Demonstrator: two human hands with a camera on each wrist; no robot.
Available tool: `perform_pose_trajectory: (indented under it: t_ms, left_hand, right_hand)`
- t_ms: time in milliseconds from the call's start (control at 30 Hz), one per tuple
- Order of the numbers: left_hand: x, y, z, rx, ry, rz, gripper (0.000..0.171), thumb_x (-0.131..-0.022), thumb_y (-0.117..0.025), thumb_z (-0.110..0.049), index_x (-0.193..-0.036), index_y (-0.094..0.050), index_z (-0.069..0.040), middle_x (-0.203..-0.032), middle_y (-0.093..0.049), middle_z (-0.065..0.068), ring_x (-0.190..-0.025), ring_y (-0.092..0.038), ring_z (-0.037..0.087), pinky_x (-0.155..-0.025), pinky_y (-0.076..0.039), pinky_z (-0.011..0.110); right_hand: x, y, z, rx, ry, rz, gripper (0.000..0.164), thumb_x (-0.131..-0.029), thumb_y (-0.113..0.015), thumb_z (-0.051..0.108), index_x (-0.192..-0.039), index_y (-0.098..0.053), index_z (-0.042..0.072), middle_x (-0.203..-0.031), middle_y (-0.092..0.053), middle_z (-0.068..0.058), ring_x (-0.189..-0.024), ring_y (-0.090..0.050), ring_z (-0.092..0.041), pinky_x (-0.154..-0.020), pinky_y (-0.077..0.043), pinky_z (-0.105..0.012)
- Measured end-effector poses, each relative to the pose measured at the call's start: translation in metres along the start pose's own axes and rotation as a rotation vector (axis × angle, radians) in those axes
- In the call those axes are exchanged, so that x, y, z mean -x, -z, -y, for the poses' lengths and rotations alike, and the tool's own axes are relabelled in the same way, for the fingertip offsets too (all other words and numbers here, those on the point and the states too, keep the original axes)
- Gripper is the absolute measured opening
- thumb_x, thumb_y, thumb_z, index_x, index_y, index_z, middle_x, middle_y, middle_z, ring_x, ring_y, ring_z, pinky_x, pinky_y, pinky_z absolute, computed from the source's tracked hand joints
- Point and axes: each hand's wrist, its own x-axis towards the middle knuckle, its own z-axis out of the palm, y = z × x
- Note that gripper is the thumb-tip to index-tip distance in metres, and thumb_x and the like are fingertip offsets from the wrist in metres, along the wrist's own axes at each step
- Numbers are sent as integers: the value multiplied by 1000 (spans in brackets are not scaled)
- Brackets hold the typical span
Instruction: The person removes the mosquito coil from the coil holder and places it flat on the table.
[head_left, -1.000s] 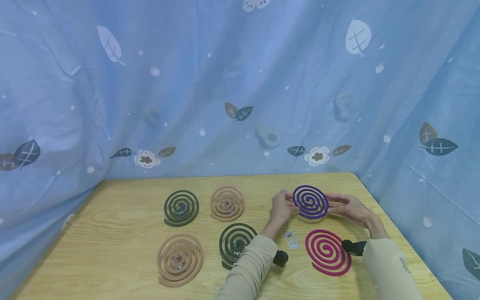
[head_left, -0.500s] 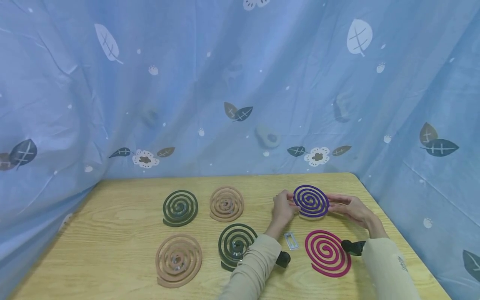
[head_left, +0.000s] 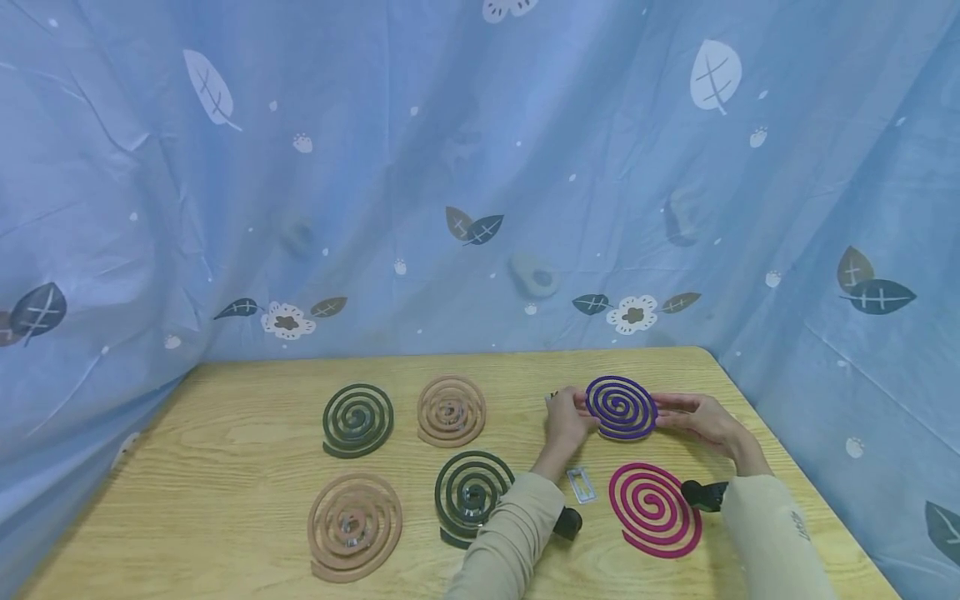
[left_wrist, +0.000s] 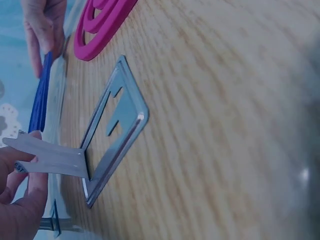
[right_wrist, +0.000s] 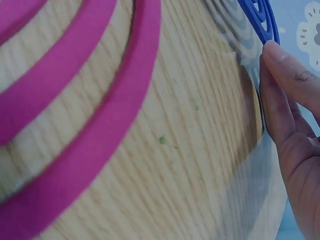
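Observation:
Above the table's far right part, both hands hold a purple mosquito coil (head_left: 618, 406) by opposite edges. My left hand (head_left: 566, 418) grips its left rim; my right hand (head_left: 699, 418) pinches the right rim between thumb and fingers (right_wrist: 276, 107). Edge-on, the coil (left_wrist: 41, 95) looks blue in the left wrist view. A metal coil stand (head_left: 581, 485) lies on the table nearer me, its raised prong (left_wrist: 55, 157) overlapping my left fingers in the left wrist view. Another small metal piece (left_wrist: 55, 217) is partly hidden behind my left hand. A pink coil (head_left: 652, 502) lies flat below the right hand.
To the left lie two dark green coils (head_left: 357, 419) and two tan coils (head_left: 451, 411), with metal stands showing at their centres. My left sleeve (head_left: 510, 533) partly covers the nearer green coil (head_left: 450, 497). A blue curtain (head_left: 465, 167) hangs behind the wooden table (head_left: 225, 467).
The purple coil stays between both hands, sitting very slightly lower now. A bit of metal shows beside the left hand's knuckles. The head view has shifted slightly.

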Motion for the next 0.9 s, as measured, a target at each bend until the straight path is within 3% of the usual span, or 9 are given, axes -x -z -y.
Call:
perform_pose_trajectory:
  t_ms: [600,900]
  left_hand:
    - [1,-5,3,-41,-18,-54,35,-63,-80,14,-94,-67,5,-78,-69,9,-64,-64,10,-62,-54,16]
    - [1,-6,1,-37,17,-57,33,-65,-80,12,-95,-68,4,-78,-68,9,-65,-62,9,-63,-54,17]
  right_hand:
    - [-6,0,6,24,-8,40,57,-88,-64,-4,-134,-35,-21,-129,-49,-36,-95,-65,-10,-87,-55,-28]
    - [-9,1,5,33,-4,67,56,-88,-63,-5,-134,-35,-21,-129,-49,-36,-94,-66,-10,-86,-56,-28]
